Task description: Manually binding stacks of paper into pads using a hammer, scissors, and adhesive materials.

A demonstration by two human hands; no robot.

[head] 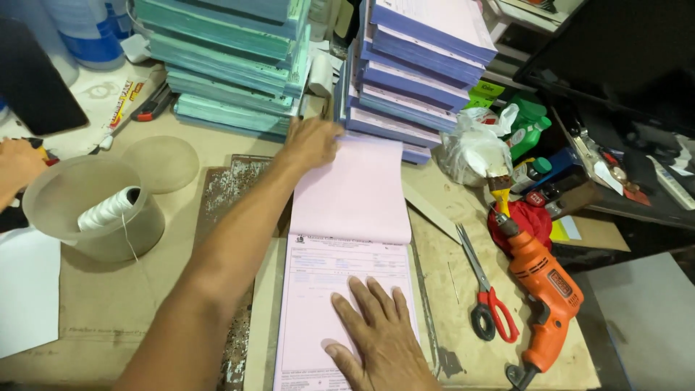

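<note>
Cluttered workbench [116,304] here, worn brown top, with stacks of teal pads [232,65] and purple pads [420,72] piled at the back. A pink form pad [347,289] lay in the middle, long axis running away from the person, its thin top sheets flipped back toward the stacks. The left hand [311,143] pinned the folded-back paper, fingers curled together on its far edge. The right hand [380,337] lay flat on the printed page, fingers spread. Red-handled scissors [486,297] and an orange drill [544,289] sat just right of it.
</note>
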